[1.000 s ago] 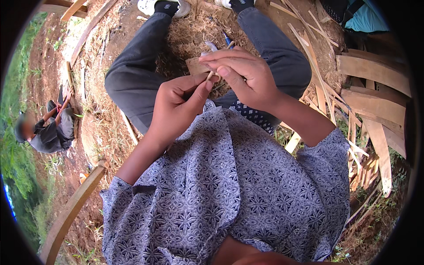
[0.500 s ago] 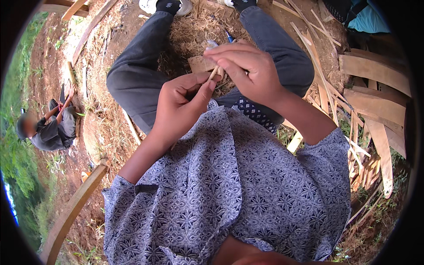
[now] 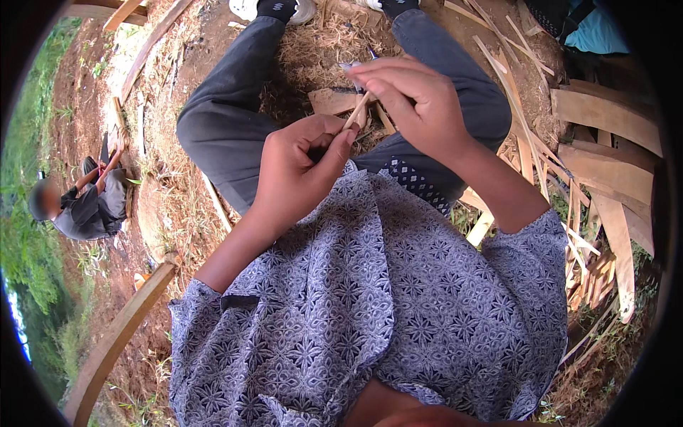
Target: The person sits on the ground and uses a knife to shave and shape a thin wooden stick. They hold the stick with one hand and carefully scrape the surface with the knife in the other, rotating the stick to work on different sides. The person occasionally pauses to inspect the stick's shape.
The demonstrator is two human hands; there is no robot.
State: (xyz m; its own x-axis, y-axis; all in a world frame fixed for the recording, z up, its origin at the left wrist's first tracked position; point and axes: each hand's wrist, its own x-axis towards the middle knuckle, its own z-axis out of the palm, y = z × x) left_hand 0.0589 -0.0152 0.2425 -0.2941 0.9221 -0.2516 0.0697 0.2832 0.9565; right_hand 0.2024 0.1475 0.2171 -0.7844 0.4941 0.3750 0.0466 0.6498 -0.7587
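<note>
At eleven o'clock we see the left hand point(image 3: 302, 167) pinched closed on a thin stick point(image 3: 358, 110) near twelve, which looks already pared slim, though what finishing is left we cannot tell. Towards half past twelve, a sock point(image 3: 398, 9) bears a white mark, no readable writing; at one, the right hand point(image 3: 421, 107) arches half-open, its hold hidden from us.

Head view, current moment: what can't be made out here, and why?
Head view: the lower end of the thin wooden stick, hidden by the fingers of the left hand.
Head view: the kind of blue object, mostly covered by the right hand.
Head view: the full white shoe, cut off by the top edge.
Head view: exactly what the seated person handles, too small.
</note>
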